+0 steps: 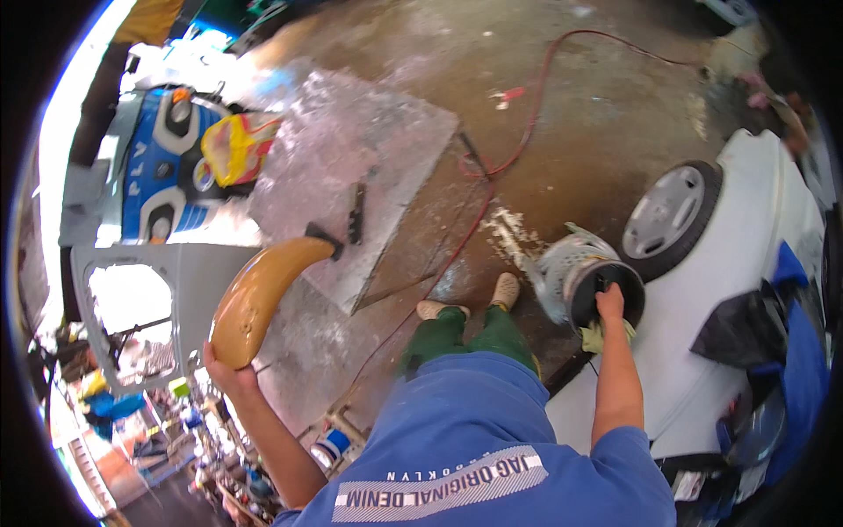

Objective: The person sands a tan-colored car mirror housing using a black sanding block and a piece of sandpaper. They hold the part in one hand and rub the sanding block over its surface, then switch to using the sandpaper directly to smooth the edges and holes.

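1. The left hand grasps one curved, glossy tan panel by its lower end; its upper tip appears over the near-left edge of one grey, paint-stained table.
2. The panel looks light, stiff, perhaps slippery; its rims seem safest to hold.
3. The right hand is inside one round, dark bucket; whether it grips, I cannot tell.
4. One dark, straight bar lies near the table's right edge.

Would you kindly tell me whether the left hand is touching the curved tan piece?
Touching: the head view shows the left hand directly against the lower end of the curved tan piece.
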### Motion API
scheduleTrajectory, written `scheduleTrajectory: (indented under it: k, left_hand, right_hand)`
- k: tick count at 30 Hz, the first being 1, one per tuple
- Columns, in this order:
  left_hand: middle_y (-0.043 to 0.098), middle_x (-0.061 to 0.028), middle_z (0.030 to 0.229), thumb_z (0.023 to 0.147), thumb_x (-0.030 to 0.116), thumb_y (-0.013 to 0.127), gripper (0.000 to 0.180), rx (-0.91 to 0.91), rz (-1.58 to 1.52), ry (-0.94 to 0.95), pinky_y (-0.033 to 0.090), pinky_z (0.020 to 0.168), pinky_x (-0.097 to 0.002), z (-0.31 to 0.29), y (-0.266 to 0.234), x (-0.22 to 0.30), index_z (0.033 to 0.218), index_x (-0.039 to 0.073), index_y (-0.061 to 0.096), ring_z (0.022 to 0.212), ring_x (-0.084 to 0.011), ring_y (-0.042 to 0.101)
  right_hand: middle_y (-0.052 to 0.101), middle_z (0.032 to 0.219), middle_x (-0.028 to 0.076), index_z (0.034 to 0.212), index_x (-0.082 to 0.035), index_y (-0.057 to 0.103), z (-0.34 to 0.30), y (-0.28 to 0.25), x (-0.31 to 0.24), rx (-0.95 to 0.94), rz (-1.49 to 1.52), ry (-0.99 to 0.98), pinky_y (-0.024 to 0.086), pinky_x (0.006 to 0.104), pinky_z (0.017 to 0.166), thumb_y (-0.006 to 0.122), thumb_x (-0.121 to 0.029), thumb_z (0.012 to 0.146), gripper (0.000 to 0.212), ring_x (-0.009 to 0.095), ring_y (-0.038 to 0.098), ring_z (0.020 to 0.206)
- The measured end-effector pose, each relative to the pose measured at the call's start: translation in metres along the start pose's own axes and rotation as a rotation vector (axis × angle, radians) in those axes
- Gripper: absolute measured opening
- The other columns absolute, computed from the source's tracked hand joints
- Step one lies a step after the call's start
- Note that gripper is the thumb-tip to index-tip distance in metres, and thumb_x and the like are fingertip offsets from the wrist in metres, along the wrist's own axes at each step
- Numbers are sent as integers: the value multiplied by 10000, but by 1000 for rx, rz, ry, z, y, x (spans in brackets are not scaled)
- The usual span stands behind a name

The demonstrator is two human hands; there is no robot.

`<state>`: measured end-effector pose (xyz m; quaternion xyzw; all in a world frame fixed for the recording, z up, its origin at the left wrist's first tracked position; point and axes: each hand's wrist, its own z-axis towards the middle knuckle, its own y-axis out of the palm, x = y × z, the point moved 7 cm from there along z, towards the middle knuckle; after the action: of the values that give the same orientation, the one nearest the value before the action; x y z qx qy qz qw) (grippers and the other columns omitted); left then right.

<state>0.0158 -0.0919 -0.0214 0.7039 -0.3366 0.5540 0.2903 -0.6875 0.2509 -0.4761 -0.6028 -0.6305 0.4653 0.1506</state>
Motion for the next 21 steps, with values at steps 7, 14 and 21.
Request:
scheduleTrajectory:
  k: [7,14,21]
  left_hand:
    - [622,-177,1276,1044,301,414,422,-124,-94,-103,482,1035,-479,21,68,-33,1275,-28,546,1170,-323,616]
    - [624,-192,1276,1052,314,425,439,-147,-257,-115,481,1034,-471,-11,20,8,1272,-45,550,1174,-330,614]
    - [613,-203,1284,1018,261,477,421,-121,-461,-182,481,1034,-490,-1,5,-2,1295,-52,532,1181,-344,609]
  right_hand:
    - [481,1500,181,1439,-28,496,95,160,122,-304,-860,-520,354,406,1145,383,-264,1036,480,325,453,1388]
    - [490,1461,257,1439,34,452,30,131,61,-332,79,-154,347,408,1139,605,-211,917,596,407,447,1364]
    - [642,1220,162,1340,46,514,2,-42,-20,14,679,13,504,364,923,516,-9,943,401,265,637,1075]
